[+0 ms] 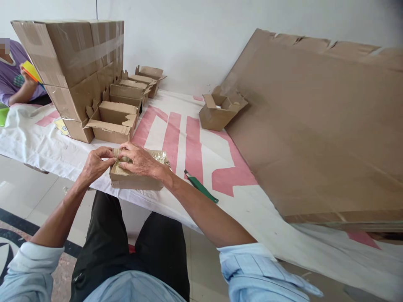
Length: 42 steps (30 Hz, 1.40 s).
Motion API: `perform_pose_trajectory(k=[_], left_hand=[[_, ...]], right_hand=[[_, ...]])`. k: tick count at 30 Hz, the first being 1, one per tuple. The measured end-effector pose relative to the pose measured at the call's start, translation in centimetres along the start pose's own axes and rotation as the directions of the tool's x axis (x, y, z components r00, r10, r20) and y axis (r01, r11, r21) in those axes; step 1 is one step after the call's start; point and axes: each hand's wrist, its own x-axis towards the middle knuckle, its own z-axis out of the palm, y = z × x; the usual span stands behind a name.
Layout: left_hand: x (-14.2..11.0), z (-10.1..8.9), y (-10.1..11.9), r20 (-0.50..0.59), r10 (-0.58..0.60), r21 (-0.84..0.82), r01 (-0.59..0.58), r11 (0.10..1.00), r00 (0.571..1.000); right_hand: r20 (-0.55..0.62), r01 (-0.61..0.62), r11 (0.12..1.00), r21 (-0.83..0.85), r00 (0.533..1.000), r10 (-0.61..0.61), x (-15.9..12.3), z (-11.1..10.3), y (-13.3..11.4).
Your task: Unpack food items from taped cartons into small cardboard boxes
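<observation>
A small cardboard box (137, 182) lies at the table's near edge, in front of my body. Crinkled, shiny brown wrapping (160, 156) shows along its top; whether it is tape or film I cannot tell. My left hand (99, 164) pinches some of this wrapping at the box's left end, thumb and fingers together. Right beside it, my right hand (140, 161) has curled fingers gripping the same wrapping and rests over the box top, hiding part of it. A green utility knife (201, 187) lies on the cloth to the right, apart from both hands.
Tall stacked cartons (75, 54) stand at the left, with several open small boxes (113, 119) along them. Another open box (217, 115) sits farther back. A large cardboard stack (315, 126) covers the right side. A person in purple (15, 79) sits beyond the cartons, holding something yellow.
</observation>
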Motion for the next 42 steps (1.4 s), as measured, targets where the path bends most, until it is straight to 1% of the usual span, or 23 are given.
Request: perform_pose_trajectory(k=[4, 8, 13, 18, 22, 25, 29, 31, 33, 37, 39, 42], left_hand=[[-0.1, 0.1, 0.2, -0.002, 0.004, -0.008, -0.004, 1.0, 1.0], [-0.3, 0.4, 0.4, -0.015, -0.036, -0.056, 0.035, 0.998, 0.999], [-0.9, 0.4, 0.3, -0.01, -0.064, -0.12, 0.063, 0.991, 0.998], [-1.4, 0.3, -0.1, 0.022, -0.081, -0.204, 0.083, 0.976, 0.996], [-1.6, 0.5, -0.3, 0.01, -0.078, -0.237, 0.078, 0.968, 0.997], [-1.7, 0.4, -0.4, 0.004, -0.068, -0.223, 0.067, 0.972, 0.998], [-1.5, 0.0, -0.3, 0.011, -0.038, -0.122, 0.039, 0.992, 0.999], [-1.2, -0.2, 0.0, 0.041, -0.01, -0.05, 0.012, 0.999, 0.999], [-0.9, -0.4, 0.4, 0.098, 0.023, 0.001, -0.023, 1.0, 0.995], [-0.1, -0.4, 1.3, 0.243, 0.09, 0.028, -0.1, 0.995, 0.966], [0.3, -0.4, 1.6, 0.289, 0.098, 0.04, -0.114, 0.993, 0.952], [0.6, -0.5, 1.8, 0.321, 0.091, 0.075, -0.121, 0.99, 0.943]], right_hand=[[-0.01, -0.002, 1.0, 0.001, 1.0, 0.002, 0.0, 0.4, 0.2], [-0.026, 0.002, 1.0, 0.008, 1.0, -0.002, -0.1, 0.7, 0.2], [-0.003, 0.054, 0.998, 0.01, 0.999, -0.054, 0.5, 0.6, -0.3], [0.039, 0.071, 0.997, -0.024, 0.997, -0.07, 1.0, 0.2, -0.4], [0.036, 0.075, 0.996, -0.045, 0.997, -0.074, 1.2, 0.3, -0.6], [0.005, 0.078, 0.996, -0.035, 0.997, -0.078, 1.1, 0.3, -0.9], [-0.033, 0.076, 0.997, -0.03, 0.996, -0.077, 1.1, -0.3, -1.0], [-0.044, 0.083, 0.996, -0.039, 0.995, -0.085, 1.2, -0.7, -1.1], [-0.041, 0.091, 0.995, -0.042, 0.995, -0.092, 1.3, -1.0, -1.3], [-0.031, 0.075, 0.997, -0.033, 0.997, -0.076, 1.5, -0.8, -1.6], [-0.039, 0.055, 0.998, -0.035, 0.998, -0.056, 1.4, -0.6, -1.7], [-0.062, 0.031, 0.999, -0.023, 0.998, -0.032, 0.9, -0.5, -1.8]])
